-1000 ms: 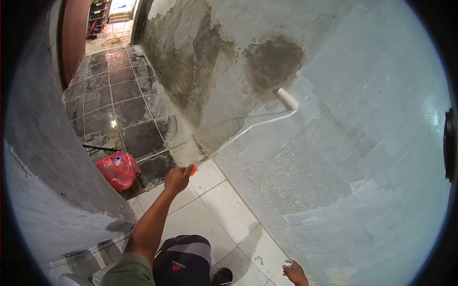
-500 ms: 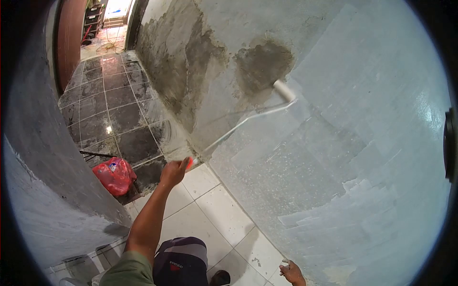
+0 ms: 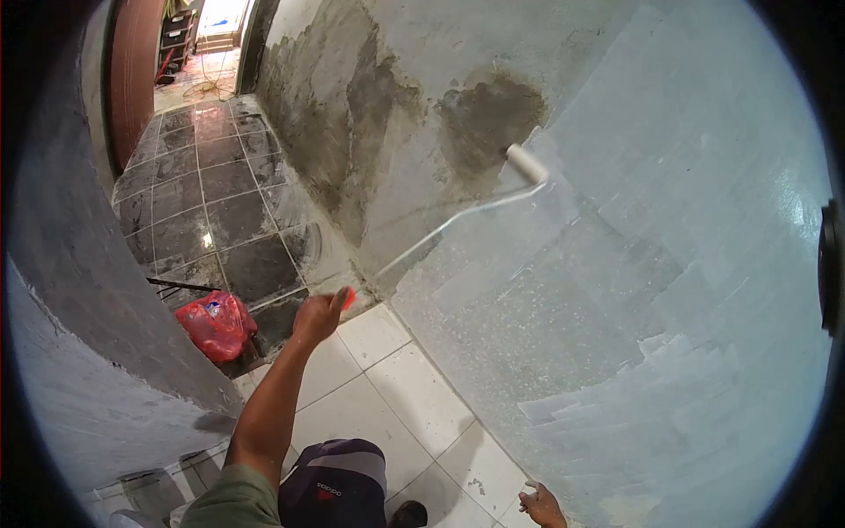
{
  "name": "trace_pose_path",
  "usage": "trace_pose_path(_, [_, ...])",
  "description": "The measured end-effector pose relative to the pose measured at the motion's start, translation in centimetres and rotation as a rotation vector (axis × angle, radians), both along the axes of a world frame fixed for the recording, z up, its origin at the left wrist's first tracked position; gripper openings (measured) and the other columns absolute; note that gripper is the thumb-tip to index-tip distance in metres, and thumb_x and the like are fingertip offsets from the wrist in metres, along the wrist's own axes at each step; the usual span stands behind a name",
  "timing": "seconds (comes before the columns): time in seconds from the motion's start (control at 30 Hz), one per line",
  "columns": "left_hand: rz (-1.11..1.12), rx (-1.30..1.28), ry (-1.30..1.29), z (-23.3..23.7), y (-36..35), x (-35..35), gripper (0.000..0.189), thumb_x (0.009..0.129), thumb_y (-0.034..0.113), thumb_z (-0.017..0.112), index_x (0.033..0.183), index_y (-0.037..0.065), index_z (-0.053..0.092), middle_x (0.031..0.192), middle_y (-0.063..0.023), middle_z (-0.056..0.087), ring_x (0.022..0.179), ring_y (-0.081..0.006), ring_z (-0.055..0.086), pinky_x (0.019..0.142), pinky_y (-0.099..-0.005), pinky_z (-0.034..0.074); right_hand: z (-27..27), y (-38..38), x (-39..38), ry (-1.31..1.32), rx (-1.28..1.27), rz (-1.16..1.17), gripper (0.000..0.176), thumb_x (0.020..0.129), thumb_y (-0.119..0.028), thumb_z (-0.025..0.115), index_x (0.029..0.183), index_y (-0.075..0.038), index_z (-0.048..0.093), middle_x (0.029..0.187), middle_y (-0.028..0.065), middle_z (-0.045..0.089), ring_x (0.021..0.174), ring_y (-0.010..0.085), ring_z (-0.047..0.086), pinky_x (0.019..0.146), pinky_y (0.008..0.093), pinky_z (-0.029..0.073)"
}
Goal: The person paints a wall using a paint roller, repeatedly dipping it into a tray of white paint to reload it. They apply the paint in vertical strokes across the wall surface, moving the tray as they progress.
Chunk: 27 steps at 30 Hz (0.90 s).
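My left hand (image 3: 321, 315) is closed around the orange handle (image 3: 349, 299) of a paint roller, with the arm stretched forward. The roller's thin metal rod runs up and right to its white sleeve (image 3: 526, 165), which lies against the grey wall (image 3: 607, 264) just below a dark damp-looking patch (image 3: 493, 119). Low at the right, near the foot of that wall, my right hand (image 3: 541, 507) hangs with loosely bent fingers apart. Whitish marks show on its fingertips, and no tool is visible in it.
A red plastic bag (image 3: 216, 326) sits on the dark tiled floor (image 3: 180, 233) by the left wall corner (image 3: 97, 264). White tiles (image 3: 387, 387) lie under me. A brown door (image 3: 132, 79) and a bright doorway with a cord on the floor stand at the far end.
The roller sleeve has shifted slightly up the wall, toward the dark patch. The view has moved a little. Both hands keep nearly the same pose.
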<state>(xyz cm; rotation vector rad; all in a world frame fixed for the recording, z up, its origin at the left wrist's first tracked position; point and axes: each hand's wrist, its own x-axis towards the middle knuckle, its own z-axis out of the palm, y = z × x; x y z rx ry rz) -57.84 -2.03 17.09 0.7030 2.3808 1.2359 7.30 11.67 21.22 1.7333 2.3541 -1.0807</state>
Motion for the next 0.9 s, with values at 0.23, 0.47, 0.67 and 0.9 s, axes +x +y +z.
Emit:
trace_pose_path(0.23, [0.030,0.059,0.021,1.3,1.4,-0.2,0.075,0.095,0.071,0.035,0.098,0.006,0.074,0.090,-0.0271,0.068,0.095,-0.0472,0.064,0.082,-0.0506,0.050,-0.4,0.6,0.5,-0.063,-0.002,0.061,0.053,0.094,-0.035,0.066,0.136,-0.008,0.050,0.074,0.0078,0.065,0.067,0.0211,0.065,0.067,0.0343,0.054])
trace_pose_path(0.47, [0.003,-0.185,-0.173,-9.6,-5.0,4.6,0.071,0.096,0.067,0.038,0.098,0.005,0.075,0.095,-0.0288,0.068,0.099,-0.0461,0.065,0.086,-0.0506,0.050,1.2,0.2,-0.9,-0.008,-0.129,-0.141,0.055,0.093,-0.019,0.066,0.138,0.005,0.046,0.078,0.0137,0.067,0.068,0.0199,0.068,0.064,0.0321,0.054])
trace_pose_path(0.67, [0.019,-0.168,-0.090,-6.7,-4.8,2.6,0.074,0.096,0.068,0.038,0.094,0.004,0.074,0.093,-0.0281,0.068,0.097,-0.0460,0.065,0.084,-0.0511,0.050,0.4,1.0,-0.9,-0.053,-0.126,-0.082,0.055,0.093,-0.017,0.066,0.140,0.005,0.045,0.079,0.0141,0.067,0.068,0.0198,0.068,0.064,0.0325,0.054])
trace_pose_path(0.9, [0.030,-0.148,-0.043,-4.8,-3.6,1.5,0.076,0.095,0.070,0.037,0.088,0.003,0.072,0.092,-0.0273,0.068,0.096,-0.0464,0.064,0.083,-0.0519,0.049,0.1,1.1,-1.3,-0.050,-0.126,-0.082,0.057,0.093,-0.020,0.067,0.139,0.004,0.046,0.081,0.0154,0.069,0.071,0.0205,0.069,0.070,0.0338,0.054])
